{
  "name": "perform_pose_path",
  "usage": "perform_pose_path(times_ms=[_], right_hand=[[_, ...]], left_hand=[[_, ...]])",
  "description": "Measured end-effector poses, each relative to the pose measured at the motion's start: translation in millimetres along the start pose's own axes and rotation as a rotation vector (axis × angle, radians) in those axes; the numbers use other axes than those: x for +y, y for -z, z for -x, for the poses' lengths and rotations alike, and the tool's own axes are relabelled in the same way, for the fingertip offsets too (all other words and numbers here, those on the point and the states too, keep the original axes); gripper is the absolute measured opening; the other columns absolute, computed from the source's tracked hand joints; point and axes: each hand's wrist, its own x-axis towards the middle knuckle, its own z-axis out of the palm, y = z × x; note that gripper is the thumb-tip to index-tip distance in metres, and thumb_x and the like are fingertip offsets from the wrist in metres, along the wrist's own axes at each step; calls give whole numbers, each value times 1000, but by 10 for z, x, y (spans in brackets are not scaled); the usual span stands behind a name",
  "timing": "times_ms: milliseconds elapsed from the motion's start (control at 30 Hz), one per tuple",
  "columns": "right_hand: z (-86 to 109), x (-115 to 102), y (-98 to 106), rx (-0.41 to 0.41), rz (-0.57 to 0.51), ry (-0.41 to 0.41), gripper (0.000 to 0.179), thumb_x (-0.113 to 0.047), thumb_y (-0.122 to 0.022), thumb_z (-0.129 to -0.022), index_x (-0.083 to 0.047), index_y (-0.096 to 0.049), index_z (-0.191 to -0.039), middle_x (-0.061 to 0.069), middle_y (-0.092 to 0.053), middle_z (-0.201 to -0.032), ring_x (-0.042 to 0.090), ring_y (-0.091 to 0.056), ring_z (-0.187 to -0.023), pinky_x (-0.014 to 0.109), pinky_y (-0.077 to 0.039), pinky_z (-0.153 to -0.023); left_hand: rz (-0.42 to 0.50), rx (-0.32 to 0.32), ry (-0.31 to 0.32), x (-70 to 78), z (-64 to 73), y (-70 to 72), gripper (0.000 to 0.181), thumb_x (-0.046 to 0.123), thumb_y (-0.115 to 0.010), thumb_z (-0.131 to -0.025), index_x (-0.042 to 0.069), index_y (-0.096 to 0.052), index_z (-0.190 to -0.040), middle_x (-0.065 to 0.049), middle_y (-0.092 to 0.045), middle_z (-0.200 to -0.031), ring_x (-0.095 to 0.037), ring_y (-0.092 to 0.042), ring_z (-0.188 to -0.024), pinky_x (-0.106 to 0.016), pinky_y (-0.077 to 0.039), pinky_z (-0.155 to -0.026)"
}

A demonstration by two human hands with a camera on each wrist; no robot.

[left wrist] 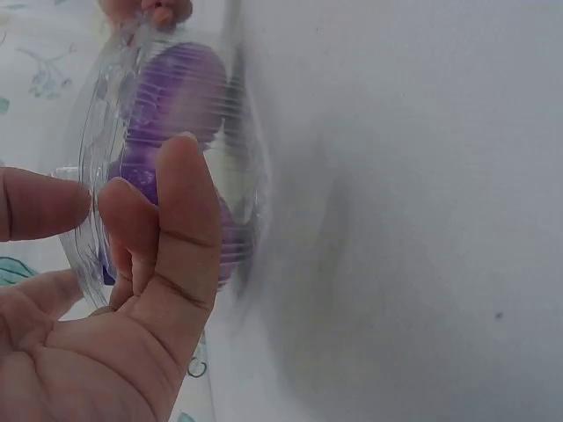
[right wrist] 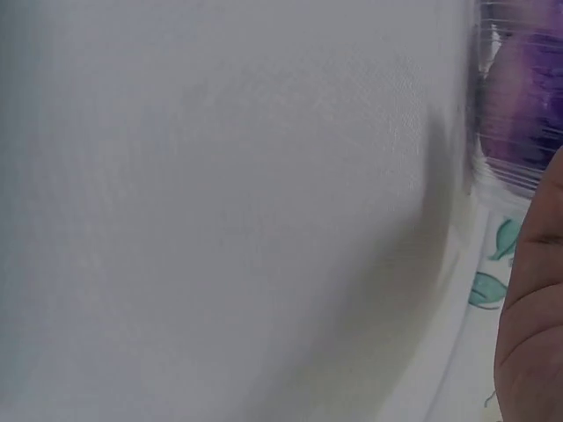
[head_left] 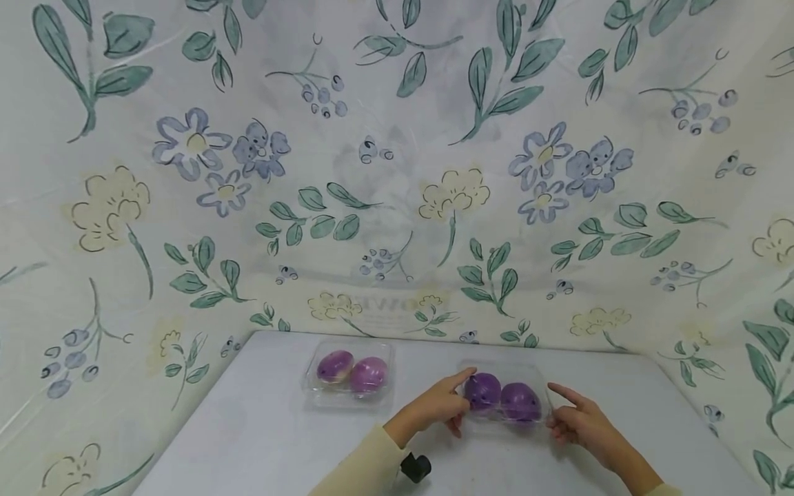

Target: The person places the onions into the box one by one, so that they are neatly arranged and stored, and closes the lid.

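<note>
Two dark purple, round, fruit-like things (head_left: 521, 402) sit side by side in a clear plastic clamshell box (head_left: 505, 428) on the table's right half. My left hand (head_left: 437, 403) grips the box's left edge, its index finger stretched along the rim toward the far corner. In the left wrist view the rim passes between the fingers (left wrist: 189, 211) of that hand. At the opposite edge, my right hand (head_left: 583, 427) holds the box with curled lower fingers while its index finger points along the side. The right wrist view catches only part of this hand (right wrist: 537, 308) beside the ridged box wall.
A second clear clamshell box (head_left: 347, 399) with two lighter purple pieces (head_left: 369, 375) stands to the left on the white table (head_left: 248, 427). Near my left forearm is a small black object (head_left: 415, 468). Flower-patterned sheeting (head_left: 397, 227) hangs behind and around the table.
</note>
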Motion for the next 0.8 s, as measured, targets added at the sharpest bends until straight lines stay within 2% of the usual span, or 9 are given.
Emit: perform_pose_path(times_ms=[200, 333, 567, 800], right_hand=[[6, -10, -26, 16, -1, 23, 72, -9, -51, -97, 3, -11, -156, 3, -70, -84, 10, -62, -70, 26, -57, -67], [4, 5, -51, 14, 13, 47, 71, -8, -51, -96, 3, -12, -155, 3, -70, -83, 10, -61, -70, 26, -57, -67], [1, 70, -81, -2, -50, -25, 77, -10, -52, -95, 7, -7, -155, 5, -67, -90, 14, -62, -79, 30, -58, -74], [-20, 45, -91, -23, -49, 18, 77, -12, -52, -97, 8, -5, -154, 3, -68, -89, 12, -61, -76, 28, -58, -72]], left_hand=[[56, -27, 18, -9, 4, -5, 82, -8, -54, -80, 18, -33, -155, -5, -49, -60, -18, -52, -48, -37, -59, -55], [46, -17, 30, -16, 20, -11, 82, -7, -54, -81, 19, -33, -155, -5, -48, -58, -18, -53, -46, -37, -59, -57], [30, -25, 45, -45, 30, -17, 81, -7, -54, -82, 21, -34, -155, -4, -48, -56, -18, -55, -44, -36, -58, -57], [45, -15, 48, -30, 21, 10, 83, -10, -53, -81, 21, -33, -155, -4, -46, -57, -17, -50, -43, -38, -59, -56]])
